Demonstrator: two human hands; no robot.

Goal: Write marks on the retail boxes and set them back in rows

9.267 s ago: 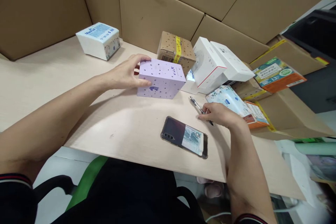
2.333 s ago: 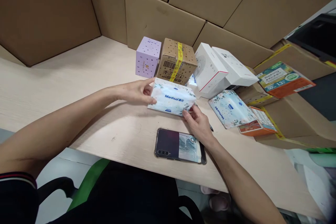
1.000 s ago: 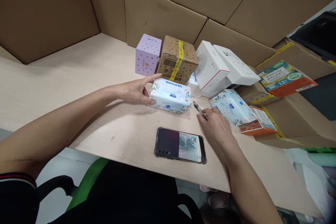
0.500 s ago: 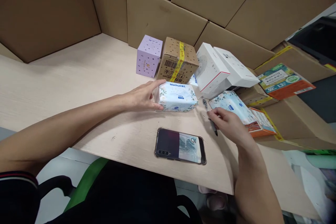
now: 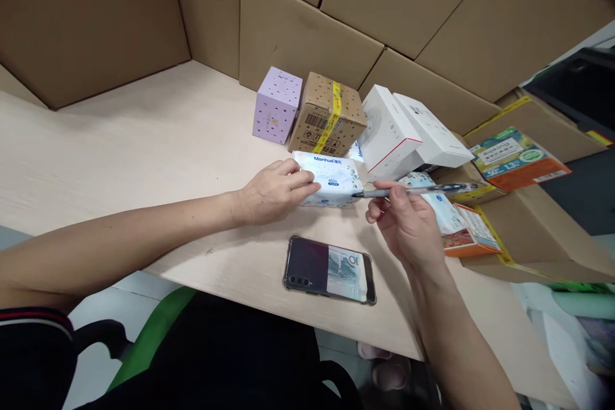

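Note:
My left hand (image 5: 276,191) rests over the left end of a light-blue tissue pack (image 5: 336,174), its bent fingers pressing on the top and front and its thumb hidden. In my right hand (image 5: 408,224) a pen (image 5: 423,190) is pinched between thumb and fingers. It lies nearly level, with the dark tip pointing left at the pack's right end; whether it touches cannot be made out. Below the pack is a phone (image 5: 307,266) lying back up, with a 10-yuan banknote (image 5: 346,272) showing on its back half.
Behind the pack stand a purple box (image 5: 276,109), a taped brown carton (image 5: 327,115) and white boxes (image 5: 389,131). Another tissue pack (image 5: 444,208) and orange-green boxes (image 5: 519,157) lie to the right, beside an open cardboard box (image 5: 542,224). Cardboard panels (image 5: 307,32) wall the back.
My right hand has turned and lifted the pen from pointing down to nearly level, beside the pack. My left hand has shifted from gripping the pack's end to lying over it.

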